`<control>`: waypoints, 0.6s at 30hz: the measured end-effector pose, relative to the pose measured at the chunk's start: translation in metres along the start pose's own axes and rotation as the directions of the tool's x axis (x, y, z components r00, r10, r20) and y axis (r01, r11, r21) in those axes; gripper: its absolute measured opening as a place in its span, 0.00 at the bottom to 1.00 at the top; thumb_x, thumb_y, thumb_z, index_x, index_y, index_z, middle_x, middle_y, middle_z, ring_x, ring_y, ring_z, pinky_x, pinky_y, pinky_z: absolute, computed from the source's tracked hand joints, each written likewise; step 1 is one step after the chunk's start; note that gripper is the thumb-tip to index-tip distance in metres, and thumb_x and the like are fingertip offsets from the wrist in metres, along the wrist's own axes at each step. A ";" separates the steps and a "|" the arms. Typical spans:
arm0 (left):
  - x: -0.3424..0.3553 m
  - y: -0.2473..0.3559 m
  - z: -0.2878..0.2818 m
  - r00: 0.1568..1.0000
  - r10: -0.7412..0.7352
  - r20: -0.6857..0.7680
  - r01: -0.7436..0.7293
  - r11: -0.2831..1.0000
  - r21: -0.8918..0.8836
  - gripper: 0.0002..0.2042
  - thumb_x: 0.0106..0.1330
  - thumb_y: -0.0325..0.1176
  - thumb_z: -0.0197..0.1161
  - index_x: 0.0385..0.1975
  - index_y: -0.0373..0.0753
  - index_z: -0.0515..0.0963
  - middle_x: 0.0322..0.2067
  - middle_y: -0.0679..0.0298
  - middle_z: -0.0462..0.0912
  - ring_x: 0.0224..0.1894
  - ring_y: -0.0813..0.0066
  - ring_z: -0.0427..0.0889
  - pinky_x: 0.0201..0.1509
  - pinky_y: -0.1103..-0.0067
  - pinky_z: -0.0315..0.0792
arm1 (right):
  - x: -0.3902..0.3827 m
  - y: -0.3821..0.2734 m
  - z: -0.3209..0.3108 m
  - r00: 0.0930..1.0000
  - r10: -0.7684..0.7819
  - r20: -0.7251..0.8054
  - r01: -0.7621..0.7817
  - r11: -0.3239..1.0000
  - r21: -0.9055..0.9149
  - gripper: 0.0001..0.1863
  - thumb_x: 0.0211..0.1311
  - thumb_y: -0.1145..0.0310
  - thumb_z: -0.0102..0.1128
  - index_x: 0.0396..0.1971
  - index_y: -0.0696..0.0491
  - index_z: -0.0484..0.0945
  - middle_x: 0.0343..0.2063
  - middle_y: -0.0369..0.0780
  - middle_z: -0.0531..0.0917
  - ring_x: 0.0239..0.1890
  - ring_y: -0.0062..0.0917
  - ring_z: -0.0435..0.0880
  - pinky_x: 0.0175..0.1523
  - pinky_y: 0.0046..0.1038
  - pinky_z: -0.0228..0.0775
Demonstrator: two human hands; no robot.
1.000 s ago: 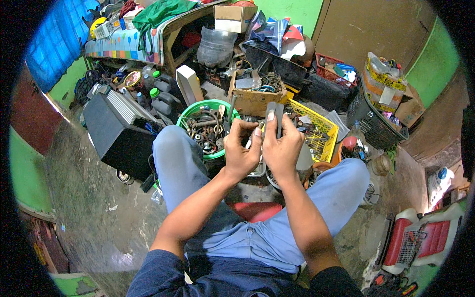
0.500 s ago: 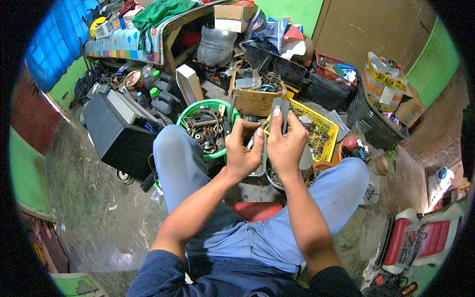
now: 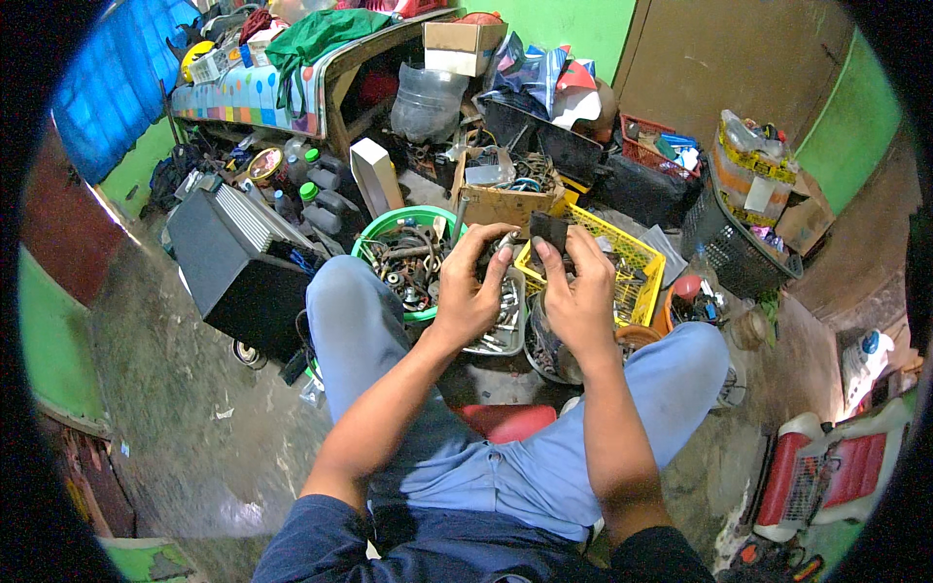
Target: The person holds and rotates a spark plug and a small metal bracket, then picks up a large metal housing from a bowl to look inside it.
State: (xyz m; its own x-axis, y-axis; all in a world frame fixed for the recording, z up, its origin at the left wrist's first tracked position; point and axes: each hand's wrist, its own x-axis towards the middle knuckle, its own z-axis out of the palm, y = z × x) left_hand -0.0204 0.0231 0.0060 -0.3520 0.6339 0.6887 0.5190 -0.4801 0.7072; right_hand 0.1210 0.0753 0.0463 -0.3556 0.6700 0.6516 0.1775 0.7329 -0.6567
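Observation:
My left hand [image 3: 470, 291] and my right hand [image 3: 581, 297] are raised together in front of me, between my knees. Both grip a small dark flat metal part [image 3: 547, 233], its top edge showing above my right fingers; the rest is hidden behind my hands. Just below them sits a grey tray of bolts and small metal pieces [image 3: 501, 325]. A green basin full of rusty metal parts [image 3: 400, 255] stands to the left of my hands, and a yellow plastic crate [image 3: 632, 272] lies behind them on the right.
I sit on a red stool [image 3: 505, 420] on a concrete floor. A black speaker box [image 3: 238, 267] stands at left, a cardboard box of scrap [image 3: 501, 199] behind the basin, a black mesh basket [image 3: 739, 248] at right, and a red and white object [image 3: 826, 476] at lower right.
My hands have turned and shifted the dark part slightly; it now stands a little lower and more to the right between my fingers. Nothing else has moved.

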 end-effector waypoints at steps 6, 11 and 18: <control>0.001 0.001 0.001 1.000 -0.002 0.000 0.002 0.999 -0.049 0.07 0.68 0.24 0.58 0.43 0.31 0.79 0.38 0.53 0.83 0.42 0.59 0.83 0.48 0.71 0.74 | -0.004 -0.003 -0.002 1.000 0.007 0.018 -0.007 1.000 0.002 0.08 0.64 0.77 0.57 0.41 0.63 0.78 0.36 0.52 0.81 0.40 0.48 0.83 0.45 0.40 0.73; 0.003 -0.001 -0.001 0.999 0.054 0.006 -0.054 0.998 -0.010 0.07 0.67 0.24 0.59 0.42 0.31 0.80 0.35 0.54 0.83 0.38 0.60 0.82 0.44 0.72 0.74 | -0.004 -0.002 -0.002 0.999 -0.040 0.006 0.040 0.998 -0.045 0.09 0.61 0.79 0.57 0.41 0.62 0.79 0.36 0.51 0.82 0.40 0.47 0.83 0.45 0.40 0.74; 0.003 -0.004 -0.004 0.998 0.055 0.007 -0.056 0.998 0.014 0.06 0.66 0.23 0.60 0.39 0.30 0.80 0.33 0.53 0.82 0.35 0.60 0.82 0.41 0.72 0.75 | -0.004 -0.005 -0.004 0.996 -0.079 -0.043 0.076 0.994 -0.078 0.11 0.58 0.80 0.60 0.41 0.59 0.82 0.33 0.48 0.84 0.37 0.43 0.84 0.44 0.38 0.74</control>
State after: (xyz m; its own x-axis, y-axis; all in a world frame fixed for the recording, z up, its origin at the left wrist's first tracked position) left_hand -0.0262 0.0246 0.0062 -0.3174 0.6104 0.7257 0.5488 -0.5059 0.6655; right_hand 0.1253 0.0692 0.0484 -0.3289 0.6142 0.7173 0.2207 0.7886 -0.5740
